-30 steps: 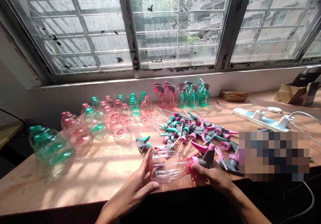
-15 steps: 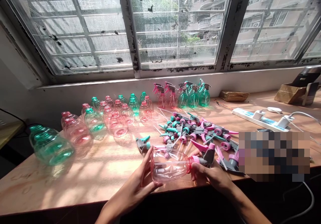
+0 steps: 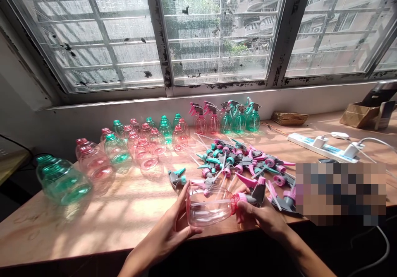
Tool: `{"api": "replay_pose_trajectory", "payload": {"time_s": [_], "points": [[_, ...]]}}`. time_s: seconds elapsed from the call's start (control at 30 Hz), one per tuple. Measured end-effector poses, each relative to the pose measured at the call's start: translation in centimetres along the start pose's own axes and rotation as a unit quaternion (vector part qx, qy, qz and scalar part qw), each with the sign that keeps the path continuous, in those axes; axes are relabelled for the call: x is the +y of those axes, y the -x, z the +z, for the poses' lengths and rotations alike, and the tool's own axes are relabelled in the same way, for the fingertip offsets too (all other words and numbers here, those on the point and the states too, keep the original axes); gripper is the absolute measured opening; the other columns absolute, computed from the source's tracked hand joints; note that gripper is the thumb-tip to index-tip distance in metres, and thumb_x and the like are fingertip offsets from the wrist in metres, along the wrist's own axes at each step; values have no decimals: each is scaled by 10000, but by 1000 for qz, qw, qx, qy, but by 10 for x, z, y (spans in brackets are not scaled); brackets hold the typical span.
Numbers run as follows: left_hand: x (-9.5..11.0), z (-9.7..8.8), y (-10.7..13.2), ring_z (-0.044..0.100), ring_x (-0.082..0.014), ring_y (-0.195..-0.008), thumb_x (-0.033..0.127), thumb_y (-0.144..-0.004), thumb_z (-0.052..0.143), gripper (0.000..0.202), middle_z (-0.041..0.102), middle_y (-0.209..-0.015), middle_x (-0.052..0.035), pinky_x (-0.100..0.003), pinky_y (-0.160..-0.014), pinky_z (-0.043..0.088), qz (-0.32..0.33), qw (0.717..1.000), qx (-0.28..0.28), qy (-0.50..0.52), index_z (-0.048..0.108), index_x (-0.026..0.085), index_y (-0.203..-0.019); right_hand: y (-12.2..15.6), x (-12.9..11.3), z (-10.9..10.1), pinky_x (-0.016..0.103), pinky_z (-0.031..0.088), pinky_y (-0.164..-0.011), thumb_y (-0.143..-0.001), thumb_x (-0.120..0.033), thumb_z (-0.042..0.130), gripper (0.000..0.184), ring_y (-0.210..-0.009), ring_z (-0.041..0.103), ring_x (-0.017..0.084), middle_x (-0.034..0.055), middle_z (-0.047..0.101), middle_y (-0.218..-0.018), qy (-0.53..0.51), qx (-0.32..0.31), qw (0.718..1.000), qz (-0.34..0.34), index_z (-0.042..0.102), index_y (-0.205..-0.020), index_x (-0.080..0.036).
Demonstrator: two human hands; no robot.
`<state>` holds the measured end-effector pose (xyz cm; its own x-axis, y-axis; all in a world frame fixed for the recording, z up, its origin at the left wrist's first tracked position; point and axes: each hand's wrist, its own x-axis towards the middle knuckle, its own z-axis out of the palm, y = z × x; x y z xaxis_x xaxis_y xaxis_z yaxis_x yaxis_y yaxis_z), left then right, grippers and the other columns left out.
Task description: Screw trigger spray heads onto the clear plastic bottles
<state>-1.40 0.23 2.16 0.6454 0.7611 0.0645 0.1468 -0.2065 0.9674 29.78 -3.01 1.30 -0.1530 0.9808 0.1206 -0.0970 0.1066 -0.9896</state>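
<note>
A clear pink spray bottle [image 3: 209,206] lies sideways in the air between my hands, near the table's front edge. My left hand [image 3: 180,215] is closed around its base end, thumb below and fingers behind. At the neck, my right hand [image 3: 256,213] grips the pink collar of the trigger sprayer [image 3: 257,190], whose grey head points right. The sprayer's tube shows inside the bottle. Just beyond the bottle lies a pile of loose trigger sprayers [image 3: 229,161] in pink, teal and grey. One teal-and-grey sprayer [image 3: 176,178] sits apart, beyond my left hand.
Several open pink and green bottles [image 3: 145,155] stand at the left. Bottles fitted with sprayers [image 3: 238,119] line the window wall. A white power strip [image 3: 322,148] with plugs and cables, a brown packet [image 3: 290,118] and a cardboard box [image 3: 356,115] are at the right. A blurred patch hides the right front.
Hardly anything differs. The bottle has rolled or tilted very slightly in my hands, and both hands keep their hold in the same place.
</note>
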Motion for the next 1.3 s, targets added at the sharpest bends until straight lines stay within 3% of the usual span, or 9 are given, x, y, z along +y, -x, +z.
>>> {"api": "replay_pose_trajectory", "payload": {"time_s": [0.1, 0.17, 0.33, 0.5, 0.57, 0.8, 0.93, 1.1, 1.3], "points": [[0, 0, 1, 57, -361, -1675, 433, -1014, 742, 1048, 121, -1834, -40, -566, -1343, 134, 5, 1000, -13, 13, -24, 392, -1728, 0, 0, 0, 338, 571, -661, -865, -673, 795, 516, -604, 692, 226, 61, 762, -635, 4, 4, 1000, 2, 798, -745, -172], [2, 0, 1, 94, -368, -1672, 450, -1017, 737, 1041, 86, -1837, -20, -567, -1338, 189, 11, 999, -16, 28, -28, 421, -1722, 0, 0, -1, 336, 567, -659, -873, -664, 793, 505, -614, 697, 228, 60, 763, -639, 9, 5, 1000, 2, 799, -757, -173], [11, 2, -1, 194, -392, -1654, 430, -1015, 755, 961, 135, -1832, -42, -575, -1318, 287, 15, 998, -33, 57, 104, 437, -1723, 0, 1, -3, 330, 567, -685, -884, -680, 777, 531, -626, 701, 217, 54, 756, -640, 4, -2, 1000, 3, 794, -715, -177], [9, 1, 0, 179, -359, -1666, 414, -1046, 712, 946, 140, -1831, -57, -581, -1346, 147, 11, 1000, 0, -29, 55, 426, -1727, 0, -1, -2, 329, 563, -688, -892, -684, 767, 543, -632, 706, 215, 54, 754, -642, 15, -10, 1000, 0, 805, -698, -179], [6, 1, 2, 206, -357, -1661, 422, -1061, 684, 951, 146, -1830, -65, -580, -1341, 166, 6, 999, 7, -36, 3, 424, -1725, 1, -3, -1, 332, 564, -690, -897, -681, 763, 541, -637, 705, 217, 55, 750, -642, 17, -9, 1000, -2, 815, -715, -175], [2, 0, 3, 67, -373, -1675, 442, -1017, 745, 992, 51, -1840, -2, -568, -1345, 148, 17, 1000, -15, 3, 46, 448, -1721, 1, -3, -1, 331, 552, -696, -900, -698, 751, 570, -643, 700, 213, 58, 746, -653, 20, -5, 1000, 5, 812, -720, -160], [1, -2, 3, 109, -380, -1674, 410, -1025, 735, 965, 103, -1836, -44, -584, -1348, 125, 23, 998, -1, -55, 81, 389, -1735, 0, -5, -1, 339, 567, -707, -874, -724, 758, 585, -648, 697, 217, 60, 743, -648, 32, -17, 999, 4, 800, -709, -164], [0, -2, 3, 227, -367, -1655, 389, -1048, 700, 985, 218, -1814, -80, -593, -1332, 196, 2, 998, 13, -61, -10, 385, -1732, -1, -7, -1, 328, 575, -675, -878, -728, 749, 574, -634, 699, 213, 58, 745, -650, 32, -24, 999, 4, 813, -753, -171], [4, -3, 4, 13, -355, -1679, 415, -1021, 734, 1030, 23, -1839, -29, -569, -1344, 74, 1, 997, 9, -82, -11, 389, -1732, -1, -7, 0, 320, 582, -654, -853, -732, 772, 569, -615, 698, 207, 52, 740, -640, 17, -18, 1000, 3, 807, -770, -170]]}}
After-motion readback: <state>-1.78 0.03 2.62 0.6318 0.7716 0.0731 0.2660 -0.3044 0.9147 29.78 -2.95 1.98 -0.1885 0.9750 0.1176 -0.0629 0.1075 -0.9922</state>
